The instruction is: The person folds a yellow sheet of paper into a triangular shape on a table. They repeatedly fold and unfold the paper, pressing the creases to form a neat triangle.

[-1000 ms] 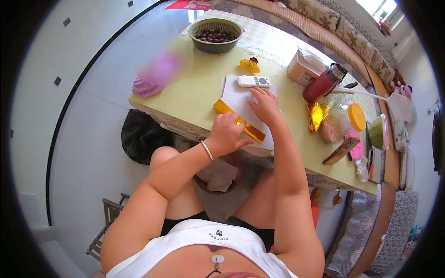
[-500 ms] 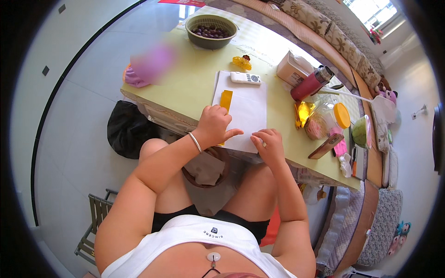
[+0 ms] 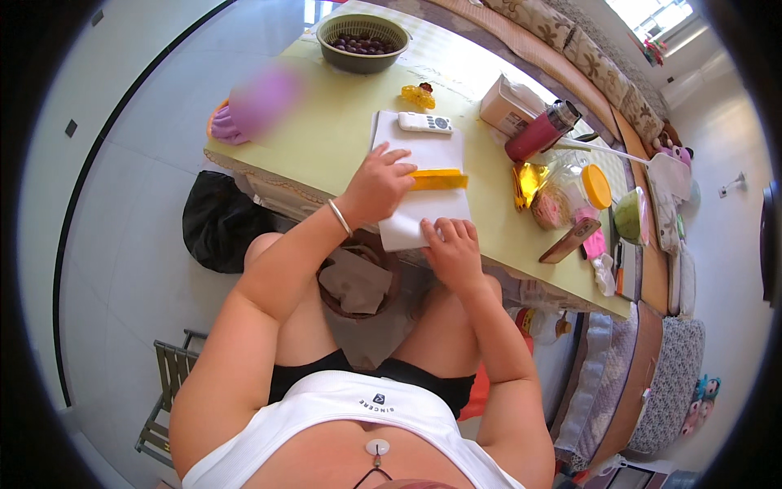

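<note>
Yellow-green table (image 3: 326,138) carries everything. Nearest, the right hand (image 3: 453,253) lies flat on the white paper's (image 3: 423,208) near edge; the left hand (image 3: 376,186) pins a yellow strip (image 3: 440,179) across it, fingers spread. Beyond sits a white remote (image 3: 424,122).

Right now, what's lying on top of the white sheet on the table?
On the white sheet lie a white remote at the far end and a yellow strip across the middle. The left hand presses beside the strip, the right hand covers the near edge, hiding what is beneath.
</note>
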